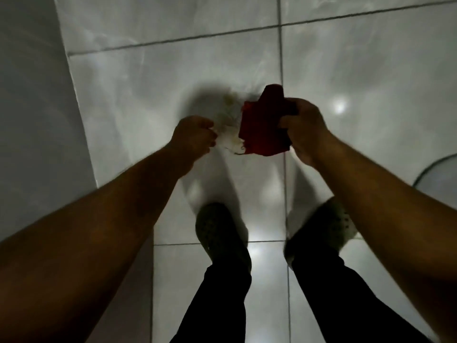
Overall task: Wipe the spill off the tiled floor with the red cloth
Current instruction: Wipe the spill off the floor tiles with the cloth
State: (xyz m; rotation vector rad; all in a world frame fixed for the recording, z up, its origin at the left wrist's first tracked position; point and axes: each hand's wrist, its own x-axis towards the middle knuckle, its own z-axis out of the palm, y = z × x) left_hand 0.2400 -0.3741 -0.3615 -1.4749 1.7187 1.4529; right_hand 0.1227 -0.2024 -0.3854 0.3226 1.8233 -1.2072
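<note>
While the person stands over the tiled floor (173, 70), the red cloth (262, 125) hangs bunched in the right hand (303, 127), its long axis running up and down the view, with one folded end poking up past the fingers and the wider lower part drooping toward the person's feet. That hand is clenched around the right side of the cloth, thumb and fingers wrapped over the fabric. Just left of the cloth, on the floor, lies the spill (230, 122), a pale yellowish smear with a whitish streak at its near end; the cloth's left edge overlaps it in the view, but whether cloth and floor are touching cannot be told, as the picture is dim and blurred. On the far side of the spill from the cloth, the left hand (195, 134) is curled loosely, fingers bent inward, grasping nothing visible. Nearer the person than the cloth, two dark shoes (220, 231) stand on the tiles below dark trouser legs.
</note>
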